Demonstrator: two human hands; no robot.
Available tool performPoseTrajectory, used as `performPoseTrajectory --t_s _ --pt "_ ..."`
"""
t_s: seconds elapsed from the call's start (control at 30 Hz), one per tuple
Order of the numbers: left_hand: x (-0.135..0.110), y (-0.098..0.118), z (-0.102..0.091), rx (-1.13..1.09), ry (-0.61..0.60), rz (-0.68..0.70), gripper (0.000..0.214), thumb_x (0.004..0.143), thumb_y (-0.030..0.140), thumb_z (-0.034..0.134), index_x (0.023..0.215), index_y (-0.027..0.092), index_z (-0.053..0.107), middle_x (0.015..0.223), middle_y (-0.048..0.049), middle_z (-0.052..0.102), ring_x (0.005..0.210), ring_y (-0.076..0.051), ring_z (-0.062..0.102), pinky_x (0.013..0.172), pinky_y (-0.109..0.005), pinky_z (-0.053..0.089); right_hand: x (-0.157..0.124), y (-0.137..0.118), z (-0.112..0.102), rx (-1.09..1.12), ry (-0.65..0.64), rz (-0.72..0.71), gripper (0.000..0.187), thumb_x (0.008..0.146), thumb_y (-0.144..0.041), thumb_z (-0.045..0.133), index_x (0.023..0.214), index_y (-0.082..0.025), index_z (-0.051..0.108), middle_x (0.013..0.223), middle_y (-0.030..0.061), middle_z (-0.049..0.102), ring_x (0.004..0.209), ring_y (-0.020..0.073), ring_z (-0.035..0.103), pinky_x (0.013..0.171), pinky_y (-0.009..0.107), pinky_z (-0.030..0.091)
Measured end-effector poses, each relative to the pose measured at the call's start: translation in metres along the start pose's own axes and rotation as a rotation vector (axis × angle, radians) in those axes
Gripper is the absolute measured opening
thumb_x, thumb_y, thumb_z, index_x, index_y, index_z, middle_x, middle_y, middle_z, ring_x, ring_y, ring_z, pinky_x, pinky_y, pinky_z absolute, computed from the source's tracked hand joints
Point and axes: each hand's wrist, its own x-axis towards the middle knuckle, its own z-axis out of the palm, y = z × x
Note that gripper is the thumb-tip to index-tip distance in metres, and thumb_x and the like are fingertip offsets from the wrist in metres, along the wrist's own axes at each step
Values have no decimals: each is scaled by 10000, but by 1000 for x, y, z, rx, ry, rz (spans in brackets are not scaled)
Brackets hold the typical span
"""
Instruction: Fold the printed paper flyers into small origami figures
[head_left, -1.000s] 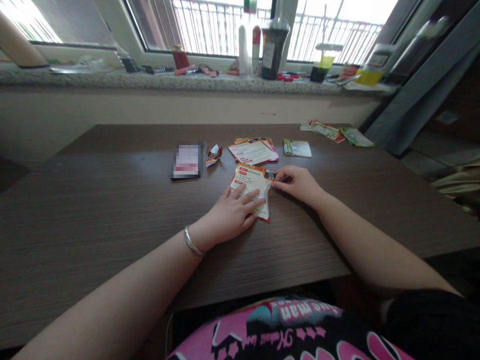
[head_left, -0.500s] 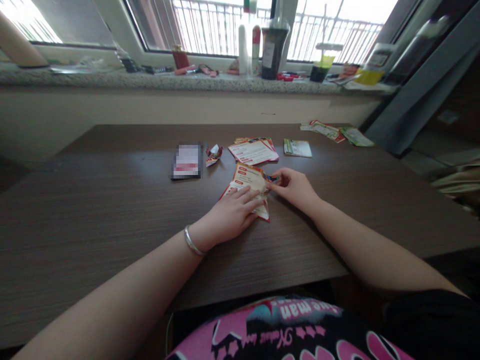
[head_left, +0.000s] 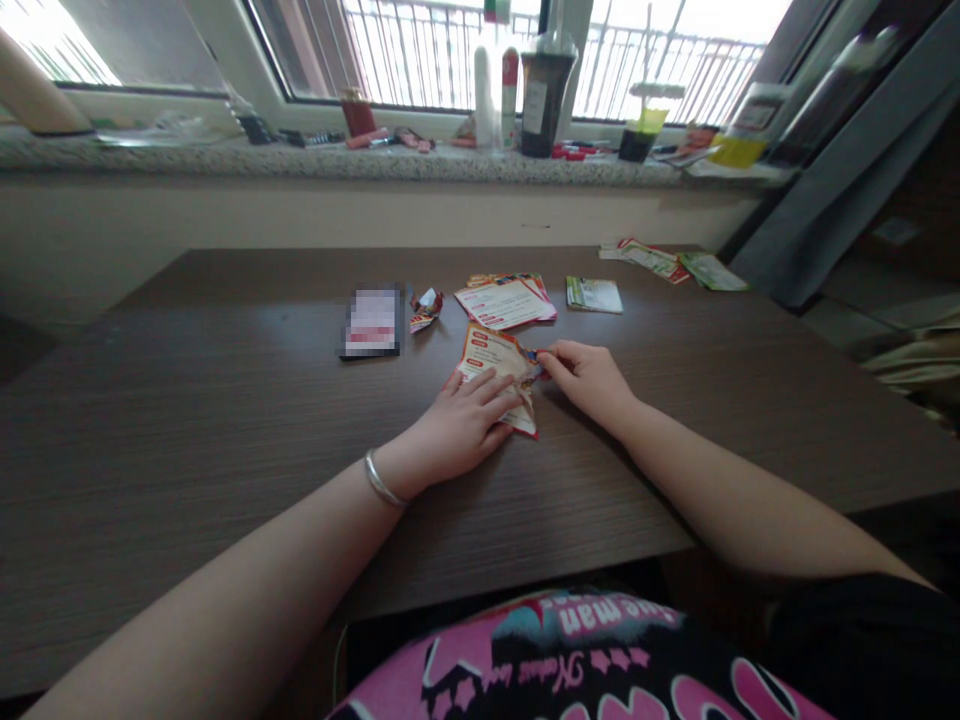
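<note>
A red and white printed leaflet (head_left: 491, 358) lies partly folded on the brown table (head_left: 225, 400). My left hand (head_left: 461, 425), with a silver bangle on the wrist, rests flat on the leaflet's near part with fingers stretched out. My right hand (head_left: 589, 375) pinches the leaflet's right corner between thumb and fingers and lifts it toward the left.
Behind the leaflet lie a stack of similar leaflets (head_left: 506, 300), a green card (head_left: 594, 294), a crumpled wrapper (head_left: 426, 310) and a dark flat object (head_left: 372, 322). More papers (head_left: 675, 264) lie at the far right. Bottles and cups (head_left: 540, 90) crowd the stone windowsill.
My right hand has drawn the leaflet's right corner up and leftward, bending the sheet over. My left hand stays pressed on the leaflet.
</note>
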Motion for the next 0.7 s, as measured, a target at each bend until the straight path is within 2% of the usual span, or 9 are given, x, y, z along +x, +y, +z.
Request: performPoseTrajectory --t_s 0.13,0.33,0.57,0.7 --pt "0 0 -1 -20 11 -2 406 956 368 406 1352 304 468 1495 -57 396 1400 -288 305 1131 -600 177 1 2 5 38 -6 17 199 787 -343 646 675 -203 557 618 -21 601 566 118 520 558 247 372" --pt "1 -1 0 -16 11 -3 410 963 374 395 1362 304 460 1498 -57 392 1397 -298 309 1123 -608 188 3 4 9 72 -33 48 168 751 -311 661 684 -205 549 672 -9 635 620 131 568 596 255 418" --pt "1 1 -1 0 19 -2 396 960 364 399 1343 288 469 1484 -58 411 1393 -284 316 1126 -602 198 2 0 9 38 -41 83 168 762 -302 638 696 -206 516 627 -27 575 571 120 516 546 245 375" --pt "0 0 -1 0 5 -18 420 960 385 396 1365 286 447 1498 -83 385 1397 -299 310 1116 -612 208 2 0 10 97 -47 86 177 754 -296 654 711 -209 505 623 -34 561 571 118 501 549 246 376"
